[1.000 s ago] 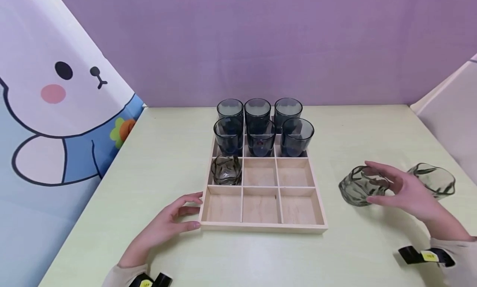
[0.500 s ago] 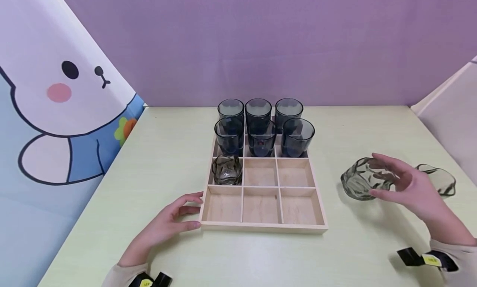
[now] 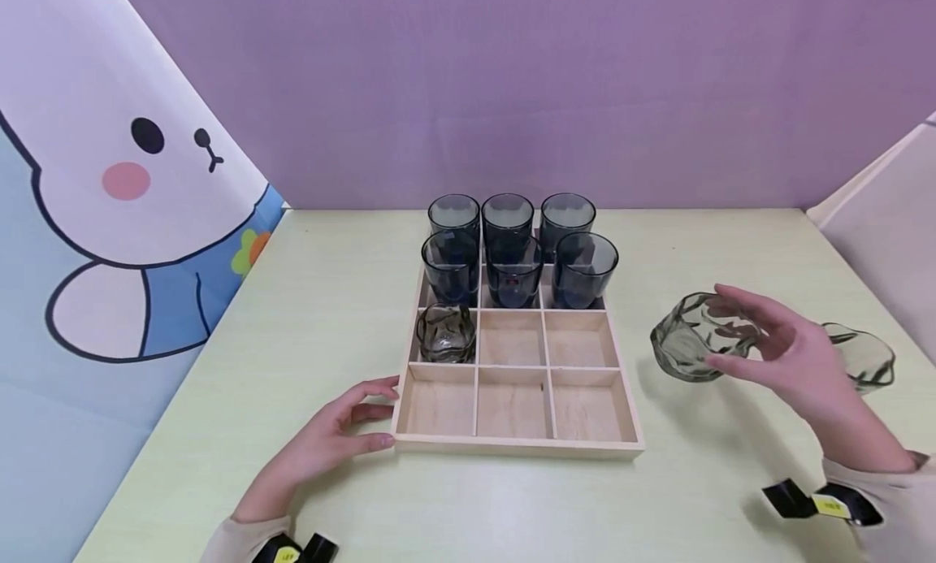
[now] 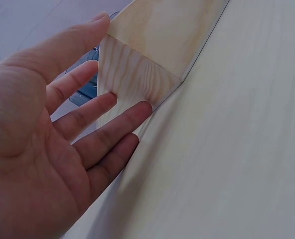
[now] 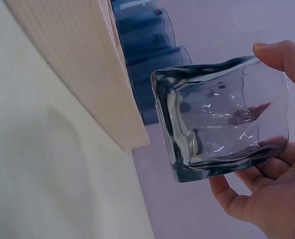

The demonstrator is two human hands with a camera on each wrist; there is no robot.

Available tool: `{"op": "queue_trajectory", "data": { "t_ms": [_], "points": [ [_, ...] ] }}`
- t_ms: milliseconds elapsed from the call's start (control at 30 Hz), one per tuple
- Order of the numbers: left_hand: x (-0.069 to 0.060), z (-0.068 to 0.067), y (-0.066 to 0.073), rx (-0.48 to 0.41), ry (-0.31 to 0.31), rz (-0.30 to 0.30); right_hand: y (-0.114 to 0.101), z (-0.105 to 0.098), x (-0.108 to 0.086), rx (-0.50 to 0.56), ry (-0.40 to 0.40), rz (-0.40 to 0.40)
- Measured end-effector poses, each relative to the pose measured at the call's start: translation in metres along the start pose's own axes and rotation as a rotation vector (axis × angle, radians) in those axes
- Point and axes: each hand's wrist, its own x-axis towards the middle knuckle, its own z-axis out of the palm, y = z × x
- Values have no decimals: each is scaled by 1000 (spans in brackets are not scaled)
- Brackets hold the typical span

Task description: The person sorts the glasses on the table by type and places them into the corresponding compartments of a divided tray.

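Observation:
My right hand (image 3: 793,364) holds a wavy grey-tinted glass (image 3: 687,344) between thumb and fingers, tilted and lifted above the table to the right of the box. In the right wrist view the thick base of this glass (image 5: 172,129) faces away from the palm. My left hand (image 3: 332,433) touches the left side of a light wooden compartment box (image 3: 512,447) near its front corner. Its fingers lie fairly straight and spread in the left wrist view, against the wooden wall (image 4: 132,74). Another wavy glass (image 3: 446,335) stands in the left compartment of the third row.
Several taller blue-grey tumblers (image 3: 585,270) fill the back two rows of the box. A third wavy glass (image 3: 863,356) lies on the table behind my right hand, partly hidden. A purple backdrop (image 3: 512,92) rises at the table's far edge.
My right hand has raised the wavy glass off the table and shifted it slightly left, towards the box. The left hand keeps its place at the box.

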Motion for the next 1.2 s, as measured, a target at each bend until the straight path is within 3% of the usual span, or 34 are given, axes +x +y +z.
{"op": "queue_trajectory", "data": {
  "t_ms": [433, 1200],
  "points": [
    [0, 0, 1, 5, 2, -6, -7, 30, 14, -56, -90, -67],
    [1, 0, 1, 5, -2, -7, 0, 77, 38, -152, -170, -43]
  ]
}}
